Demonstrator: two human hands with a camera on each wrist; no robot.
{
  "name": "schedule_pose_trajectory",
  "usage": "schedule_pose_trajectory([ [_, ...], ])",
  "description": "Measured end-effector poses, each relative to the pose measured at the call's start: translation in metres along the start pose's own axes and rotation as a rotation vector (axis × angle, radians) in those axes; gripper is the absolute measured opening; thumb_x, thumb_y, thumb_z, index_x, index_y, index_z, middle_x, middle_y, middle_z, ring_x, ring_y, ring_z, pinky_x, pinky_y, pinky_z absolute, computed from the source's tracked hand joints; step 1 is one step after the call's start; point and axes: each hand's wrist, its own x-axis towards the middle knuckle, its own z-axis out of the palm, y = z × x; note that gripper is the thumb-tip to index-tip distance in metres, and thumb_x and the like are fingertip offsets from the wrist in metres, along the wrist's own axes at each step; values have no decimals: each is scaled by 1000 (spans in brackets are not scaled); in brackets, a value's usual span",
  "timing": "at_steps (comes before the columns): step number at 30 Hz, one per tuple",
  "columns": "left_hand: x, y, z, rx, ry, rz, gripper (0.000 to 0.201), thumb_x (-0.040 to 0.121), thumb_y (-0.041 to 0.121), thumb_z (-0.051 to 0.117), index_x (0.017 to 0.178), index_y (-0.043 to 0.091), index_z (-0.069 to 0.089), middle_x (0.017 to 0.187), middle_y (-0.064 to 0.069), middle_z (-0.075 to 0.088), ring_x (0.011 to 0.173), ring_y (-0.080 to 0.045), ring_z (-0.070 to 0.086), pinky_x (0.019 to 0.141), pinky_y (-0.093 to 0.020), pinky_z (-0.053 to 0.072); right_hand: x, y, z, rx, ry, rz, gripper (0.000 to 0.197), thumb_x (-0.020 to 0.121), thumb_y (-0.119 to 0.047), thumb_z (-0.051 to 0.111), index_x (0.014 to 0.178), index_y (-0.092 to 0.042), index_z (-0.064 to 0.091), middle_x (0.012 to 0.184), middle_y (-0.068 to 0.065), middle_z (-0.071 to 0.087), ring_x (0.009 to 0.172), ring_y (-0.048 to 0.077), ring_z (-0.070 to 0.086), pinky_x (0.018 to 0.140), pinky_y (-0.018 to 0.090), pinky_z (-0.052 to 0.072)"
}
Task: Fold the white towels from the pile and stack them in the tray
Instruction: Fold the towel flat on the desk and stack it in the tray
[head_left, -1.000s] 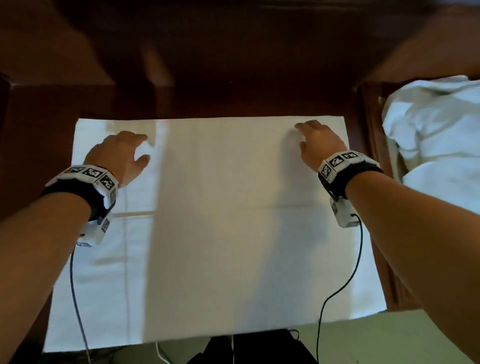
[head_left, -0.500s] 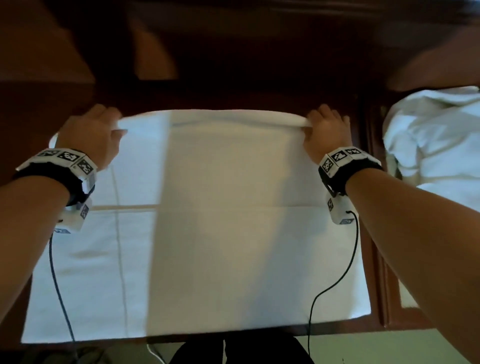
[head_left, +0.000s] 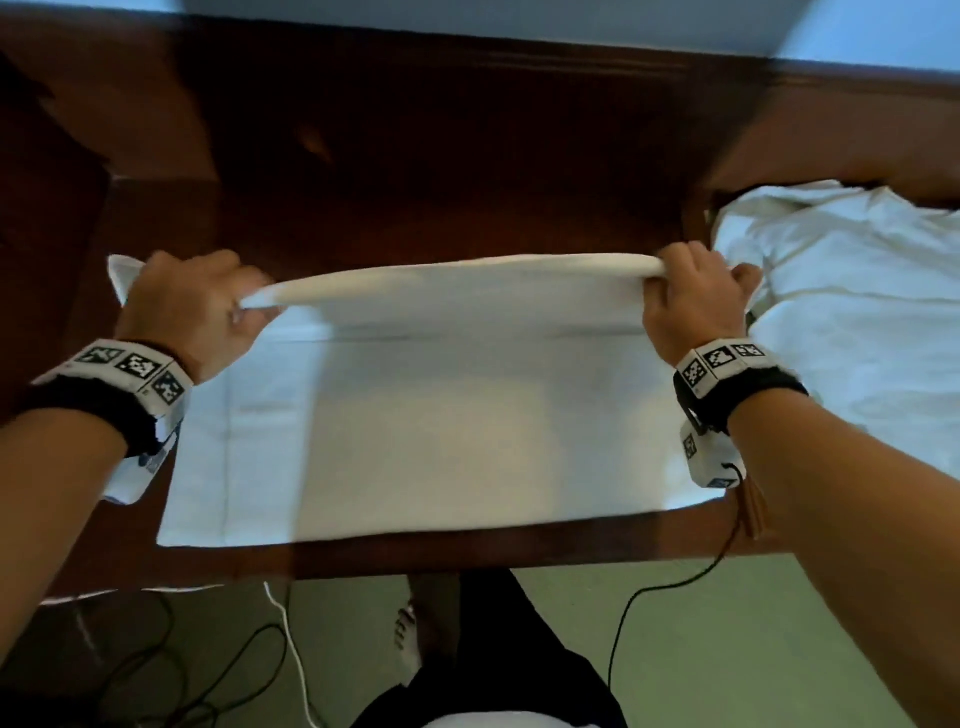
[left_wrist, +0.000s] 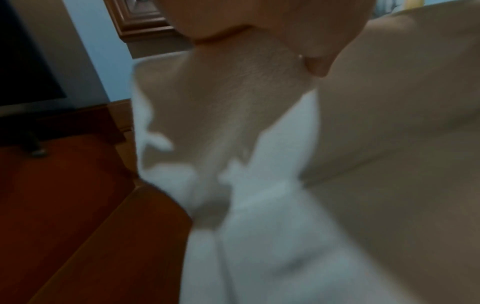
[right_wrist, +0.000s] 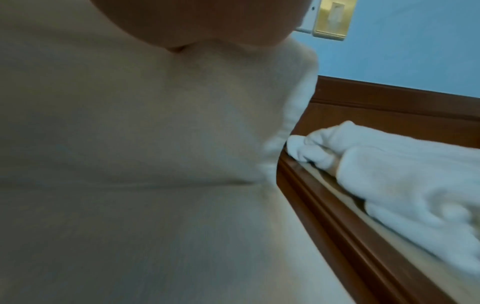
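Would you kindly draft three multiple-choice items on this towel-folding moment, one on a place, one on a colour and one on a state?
1. Where does the pile of unfolded towels lie, seen from the person?
A. To the right of the spread towel
B. To its left
C. On the floor

2. What colour is the spread towel?
A. Blue
B. White
C. Red

3. In what state is the spread towel's far edge?
A. Flat on the table
B. Hanging off the near side of the table
C. Lifted off the wooden table, held at both ends

Answers:
1. A: in the head view the pile sits beyond the right hand.
2. B: the head view shows it white against the dark wood.
3. C: the left hand and the right hand each grip one end of the raised edge.
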Motion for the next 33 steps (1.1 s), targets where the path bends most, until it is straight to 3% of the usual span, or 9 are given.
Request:
schedule_pose_trajectory([
  [5, -115, 29, 28, -34, 16, 7, 37, 86, 35, 50, 101, 10, 73, 84, -14, 58, 73, -38, 61, 68, -46, 35, -115, -2, -8, -17, 44, 82, 24, 80, -21, 54, 102, -17, 60, 101, 10, 55, 96, 33, 50, 87, 43, 24],
  [9, -178, 48, 81, -27, -261, -8, 42, 82, 32, 56, 114, 9, 70, 90, -16, 60, 79, -40, 62, 67, -51, 44, -189, 4, 16, -221, -413, 139, 32, 74, -9, 60, 105, -17, 63, 102, 8, 56, 101, 33, 49, 92, 48, 27],
  [11, -183, 57, 92, -13, -330, -71, 47, 80, 29, 62, 122, 9, 67, 95, -18, 61, 82, -43, 61, 67, -53, 47, -209, 9, 25, -303, -541, 153, 36, 74, -7, 59, 109, -17, 62, 106, 7, 55, 102, 32, 48, 93, 50, 30],
  [14, -175, 67, 99, 7, -338, -91, 61, 78, 33, 63, 137, 17, 58, 124, -20, 56, 101, -47, 55, 78, -58, 49, -212, 11, 30, -261, -522, 112, 59, 75, -6, 61, 131, -20, 51, 139, 12, 44, 126, 38, 40, 98, 56, 32],
  [17, -174, 65, 104, -87, -308, -87, 67, 80, 13, 73, 144, 19, 54, 147, -20, 48, 123, -52, 48, 92, -65, 45, -206, 19, 33, -153, -598, 82, 68, 85, -4, 50, 147, -25, 32, 161, 11, 22, 147, 36, 20, 111, 57, 25],
  [21, -201, 61, 105, -209, -184, -69, 82, 73, -12, 74, 146, 15, 52, 153, -16, 46, 134, -51, 44, 103, -67, 41, -226, 39, 27, -3, -471, 97, 64, 86, -2, 43, 148, -18, 41, 156, 11, 37, 145, 35, 31, 114, 54, 31],
  [24, -217, 65, 112, -185, -266, 22, 90, 67, -11, 79, 148, 15, 50, 156, -18, 40, 135, -52, 41, 101, -69, 40, -242, 45, 30, -55, -561, 42, 76, 79, 7, 54, 149, -18, 40, 160, 8, 31, 148, 34, 25, 115, 52, 28],
  [28, -224, 60, 113, -172, -254, 13, 87, 70, -10, 75, 149, 15, 48, 157, -18, 38, 137, -51, 40, 104, -67, 37, -243, 57, 30, -43, -508, 91, 74, 80, 9, 53, 147, -20, 43, 159, 12, 31, 148, 37, 24, 115, 55, 29],
  [33, -231, 61, 113, -173, -276, 19, 83, 74, -6, 73, 150, 14, 46, 158, -18, 37, 139, -48, 38, 106, -65, 38, -249, 52, 28, -97, -601, 125, 78, 78, 7, 58, 150, -16, 36, 161, 16, 22, 149, 40, 15, 118, 56, 22],
])
